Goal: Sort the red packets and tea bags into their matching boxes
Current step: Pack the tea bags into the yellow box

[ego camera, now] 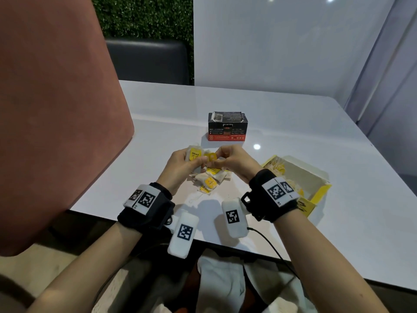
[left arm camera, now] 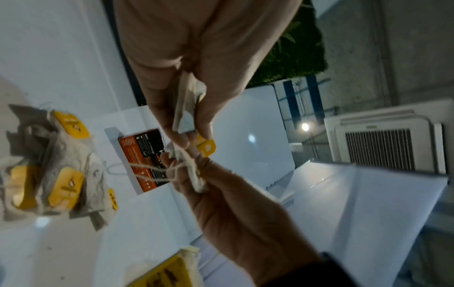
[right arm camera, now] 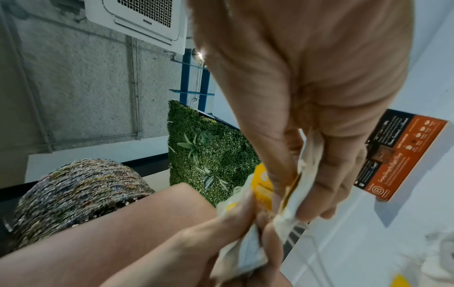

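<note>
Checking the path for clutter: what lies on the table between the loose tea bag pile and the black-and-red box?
Nothing; in the head view the table is bare between the tea bag pile and black-and-red box.

tea bags (ego camera: 208,180): cream, yellow tags | box (ego camera: 227,127): black, red-orange band | open box (ego camera: 316,190): yellow, white inside | table (ego camera: 293,136): white

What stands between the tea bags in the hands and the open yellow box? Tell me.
Nothing solid visible. The yellow box lies open beside the right hand, its lid flap folded away. But strings run between the tea bags that both hands grip, so the left hand and right hand seem to be untangling them first.
</note>
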The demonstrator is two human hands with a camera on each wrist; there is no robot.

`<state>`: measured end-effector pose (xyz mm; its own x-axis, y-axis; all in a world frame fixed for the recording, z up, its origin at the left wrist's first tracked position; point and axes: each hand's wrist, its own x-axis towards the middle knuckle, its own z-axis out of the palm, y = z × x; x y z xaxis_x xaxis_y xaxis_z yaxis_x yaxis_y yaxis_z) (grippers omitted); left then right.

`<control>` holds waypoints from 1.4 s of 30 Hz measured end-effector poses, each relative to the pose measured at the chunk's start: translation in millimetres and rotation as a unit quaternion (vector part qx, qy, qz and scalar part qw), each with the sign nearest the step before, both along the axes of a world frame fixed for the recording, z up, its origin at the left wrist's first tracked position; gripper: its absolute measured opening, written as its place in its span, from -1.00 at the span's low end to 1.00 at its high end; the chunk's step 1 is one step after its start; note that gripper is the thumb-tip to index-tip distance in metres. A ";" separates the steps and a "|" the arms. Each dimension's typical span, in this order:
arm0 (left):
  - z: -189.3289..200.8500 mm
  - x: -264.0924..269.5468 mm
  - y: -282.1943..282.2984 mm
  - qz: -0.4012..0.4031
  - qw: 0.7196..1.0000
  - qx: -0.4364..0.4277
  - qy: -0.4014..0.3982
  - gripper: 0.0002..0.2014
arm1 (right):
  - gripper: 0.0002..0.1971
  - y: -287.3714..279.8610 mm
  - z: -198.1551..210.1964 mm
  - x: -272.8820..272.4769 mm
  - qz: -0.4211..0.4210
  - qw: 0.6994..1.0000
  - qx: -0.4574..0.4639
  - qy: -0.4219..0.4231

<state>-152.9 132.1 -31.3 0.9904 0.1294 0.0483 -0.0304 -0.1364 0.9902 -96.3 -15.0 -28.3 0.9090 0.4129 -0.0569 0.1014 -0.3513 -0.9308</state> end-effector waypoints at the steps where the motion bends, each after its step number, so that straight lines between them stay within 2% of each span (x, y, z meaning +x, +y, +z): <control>1: -0.6 1.7 0.7 0.014 1.000 0.021 -0.006 -0.94 | -0.81 2.0 -0.8 -1.1 0.001 1.000 -0.008 -0.007; 4: -1.7 6.2 7.7 0.038 0.999 0.015 0.002 -0.79 | -0.81 -0.9 -3.9 -1.8 -0.015 1.000 -0.019 -0.018; 6: -3.3 7.8 15.0 0.044 0.999 -0.016 0.011 -0.82 | -0.80 -8.5 -2.6 -2.6 -0.043 0.999 -0.005 -0.024; 8: -4.2 7.1 17.7 0.029 0.999 -0.029 0.036 -0.89 | -0.83 -13.7 0.8 -4.7 -0.070 0.996 0.058 -0.020; 11: -3.5 4.9 10.8 -0.018 0.996 -0.041 0.082 -0.95 | -0.89 -9.0 8.7 -13.0 -0.059 0.984 0.166 0.006; 14: 2.0 3.7 2.0 -0.051 0.991 -0.065 0.103 -0.90 | -0.86 -0.1 7.5 -17.6 -0.050 0.981 0.188 0.024; 20: 2.5 4.0 3.2 -0.042 0.976 -0.170 0.130 -0.92 | -0.76 -1.3 -3.4 -8.4 -0.096 0.990 0.100 -0.036; 26: 1.9 4.3 6.3 -0.062 0.975 -0.169 0.131 -0.91 | -0.74 -4.6 -1.9 -5.8 -0.035 0.998 0.021 -0.038; 29: 0.1 5.6 8.9 -0.074 0.968 -0.191 0.145 -0.91 | -0.68 -8.8 4.2 -5.1 -0.010 0.997 -0.053 -0.057; 32: -8.2 5.8 8.8 -0.051 0.933 -0.299 0.192 -0.85 | -0.67 -10.4 10.3 -6.3 0.024 0.988 -0.134 -0.078; 34: -16.5 5.0 7.6 -0.048 0.884 -0.392 0.250 -0.66 | -0.71 -8.9 12.4 -3.6 0.016 0.985 -0.156 -0.068; 36: -25.3 4.0 4.9 -0.061 0.841 -0.450 0.293 -0.47 | -0.70 -5.4 14.7 0.9 -0.013 0.990 -0.139 -0.033; 38: -28.5 2.1 -1.3 -0.070 0.815 -0.492 0.299 -0.38 | -0.63 1.5 14.4 3.3 -0.030 0.995 -0.085 0.030; 40: -25.4 1.5 -9.4 -0.077 0.810 -0.504 0.288 -0.34 | -0.59 10.4 11.1 0.7 -0.034 0.994 -0.074 0.070; 42: -21.5 3.2 -15.1 -0.072 0.827 -0.482 0.279 -0.37 | -0.58 19.1 3.7 -2.8 -0.032 0.990 -0.125 0.061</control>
